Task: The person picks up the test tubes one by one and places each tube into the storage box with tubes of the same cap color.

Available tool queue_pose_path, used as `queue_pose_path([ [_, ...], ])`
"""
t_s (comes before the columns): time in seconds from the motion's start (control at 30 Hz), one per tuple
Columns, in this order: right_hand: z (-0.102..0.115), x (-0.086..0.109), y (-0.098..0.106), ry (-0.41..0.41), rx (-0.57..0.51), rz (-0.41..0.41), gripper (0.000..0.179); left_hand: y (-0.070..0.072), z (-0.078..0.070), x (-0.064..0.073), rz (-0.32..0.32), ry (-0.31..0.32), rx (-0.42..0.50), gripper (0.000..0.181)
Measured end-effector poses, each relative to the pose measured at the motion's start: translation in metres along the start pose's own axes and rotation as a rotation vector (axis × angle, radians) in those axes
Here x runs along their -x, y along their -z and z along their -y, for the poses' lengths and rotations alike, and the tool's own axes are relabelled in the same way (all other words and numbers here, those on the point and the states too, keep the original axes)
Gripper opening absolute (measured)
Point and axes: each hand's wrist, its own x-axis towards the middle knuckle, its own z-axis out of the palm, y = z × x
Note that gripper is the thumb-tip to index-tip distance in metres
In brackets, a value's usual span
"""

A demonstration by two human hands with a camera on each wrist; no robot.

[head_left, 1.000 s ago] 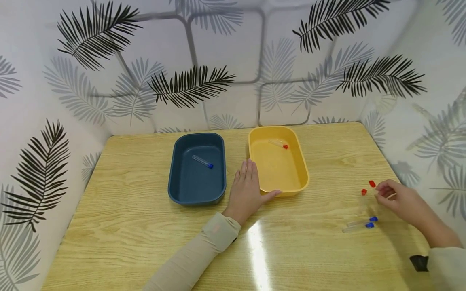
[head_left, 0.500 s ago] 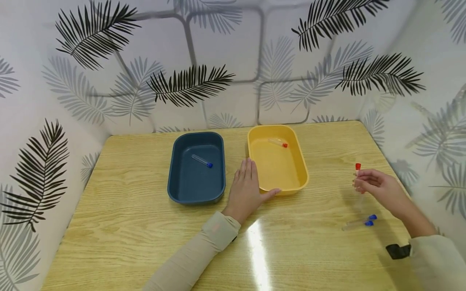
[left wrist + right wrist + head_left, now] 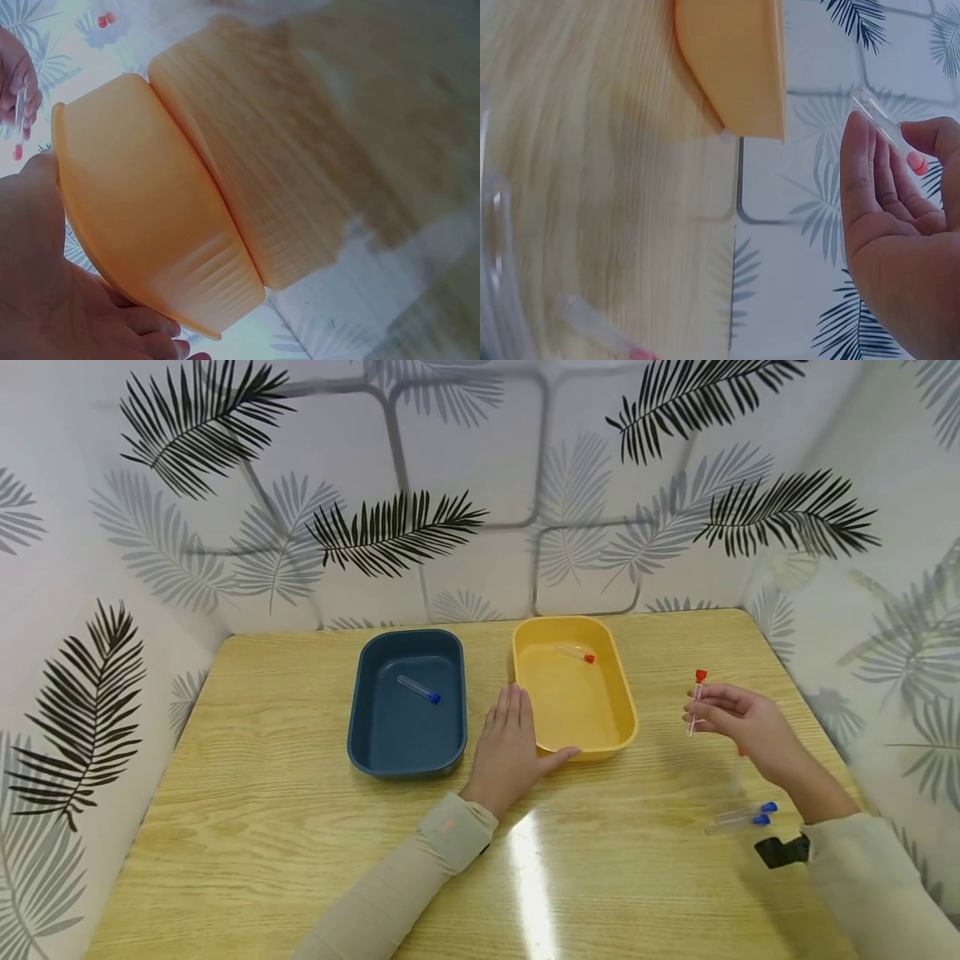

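Note:
My right hand [image 3: 750, 727] pinches a clear test tube [image 3: 697, 697] with a red cap between thumb and fingers, above the table to the right of the yellow tray [image 3: 577, 714]. The tube stands nearly upright, cap at the top. My left hand [image 3: 504, 756] rests against the yellow tray's near left corner, fingers straight along its side and thumb at the front rim, as the left wrist view also shows. Inside that tray lies a red-capped test tube [image 3: 574, 653]. Another red-capped tube [image 3: 600, 326] lies on the table, mostly hidden behind my right hand in the head view.
Two blue-capped test tubes [image 3: 742, 819] lie side by side on the wooden table [image 3: 262, 827], near my right forearm. Left of the yellow tray stands a dark blue tray [image 3: 405, 743] with one blue-capped tube [image 3: 417, 688] in it. Leaf-patterned walls [image 3: 480, 452] border the table.
My right hand has picked up a red-capped test tube from the right of the table and carried it left toward the yellow tray. The left hand has stayed in place.

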Motion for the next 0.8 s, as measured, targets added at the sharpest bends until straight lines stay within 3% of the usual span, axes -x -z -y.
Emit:
queue_pose_path([
  [0.23, 0.010, -0.017, -0.016, 0.033, -0.097, 0.025, 0.020, 0.000, 0.001, 0.000, 0.002, 0.000, -0.006, 0.113],
  [0.43, 0.011, -0.033, -0.032, 0.017, -0.050, -0.004, 0.028, 0.001, 0.000, -0.001, 0.007, 0.002, -0.006, 0.113],
  [0.8, 0.005, -0.057, -0.064, -0.022, -0.031, 0.106, 0.045, 0.000, 0.000, -0.001, 0.038, 0.022, -0.014, 0.114],
])
